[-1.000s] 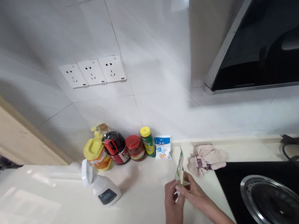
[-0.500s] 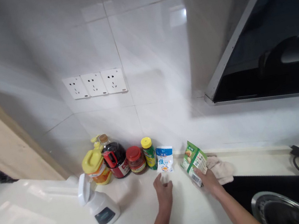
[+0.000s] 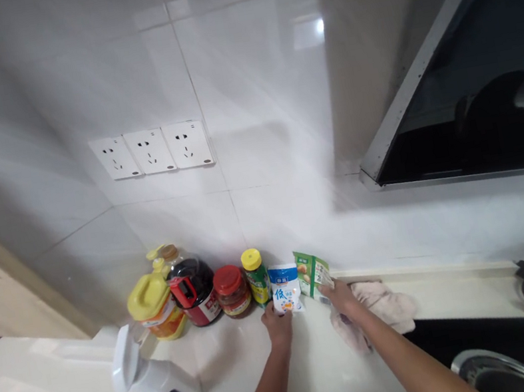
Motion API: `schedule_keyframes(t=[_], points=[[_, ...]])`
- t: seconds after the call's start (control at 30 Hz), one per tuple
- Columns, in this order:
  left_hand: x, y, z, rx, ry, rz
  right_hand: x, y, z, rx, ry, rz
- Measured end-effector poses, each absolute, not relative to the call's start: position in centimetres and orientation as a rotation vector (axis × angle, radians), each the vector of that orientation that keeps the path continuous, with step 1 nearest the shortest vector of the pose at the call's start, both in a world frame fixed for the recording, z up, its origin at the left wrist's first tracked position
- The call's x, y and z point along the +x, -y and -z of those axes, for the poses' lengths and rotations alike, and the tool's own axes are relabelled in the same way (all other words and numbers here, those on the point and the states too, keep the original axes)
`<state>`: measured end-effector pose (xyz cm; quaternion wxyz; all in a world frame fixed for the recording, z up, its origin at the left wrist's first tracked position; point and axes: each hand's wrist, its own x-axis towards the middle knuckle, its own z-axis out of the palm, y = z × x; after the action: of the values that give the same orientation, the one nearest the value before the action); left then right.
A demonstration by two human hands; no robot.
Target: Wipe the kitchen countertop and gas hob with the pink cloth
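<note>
My left hand is at the lower edge of a white and blue salt bag, its fingers closed on the bag's bottom left corner. The bag stands upright near the wall. My right hand grips a green and white seasoning packet by its lower right side; the packet leans just right of the salt bag. Beneath and behind my right wrist lies a crumpled pale cloth. A green shaker jar with a yellow lid stands directly left of the salt bag.
Farther left along the wall stand a red-lidded jar, a dark sauce bottle and a yellow-lidded tub. A white spray bottle stands nearer me. At right are a black cooktop, a pan lid and the range hood.
My right hand has carried the green packet left and back, beside the salt bag. My left hand has moved forward from just in front of the salt bag onto its lower edge.
</note>
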<state>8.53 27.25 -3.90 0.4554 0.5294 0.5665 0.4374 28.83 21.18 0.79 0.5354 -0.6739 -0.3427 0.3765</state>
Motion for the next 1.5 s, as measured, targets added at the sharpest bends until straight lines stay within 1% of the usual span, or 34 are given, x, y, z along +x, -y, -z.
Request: schedule_keyframes(t=[0.23,0.47,0.7,0.93,1.1,1.27,1.5], points=[[7.2,-27.0,4.0,1.207,-1.317,-1.122,30.1,-21.1,-0.7,-1.46,0.871,-1.15],[6.7,-27.0,4.0,1.137,-1.237,-1.107,32.4,-20.6,-0.6,-1.404,0.902,-1.297],[5.6,-26.9,2.9,1.064,-1.074,-0.941,32.2,-19.8,-0.4,-1.343,0.878,-1.274],[5.4,-26.5,2.7,1.04,-1.066,-0.941,31.0,-20.6,1.1,-1.431,0.767,-1.197],[5.5,-25.7,2.9,1.042,-1.05,-0.982,30.1,-21.1,1.5,-1.396,0.779,-1.231],[5.5,-25.0,3.2,1.029,-1.064,-1.034,29.8,-22.4,0.5,-1.358,0.846,-1.287],[6.3,-25.6,4.2,1.008,-1.122,-1.114,26.5,-26.4,-2.3,-1.281,0.936,-1.335]])
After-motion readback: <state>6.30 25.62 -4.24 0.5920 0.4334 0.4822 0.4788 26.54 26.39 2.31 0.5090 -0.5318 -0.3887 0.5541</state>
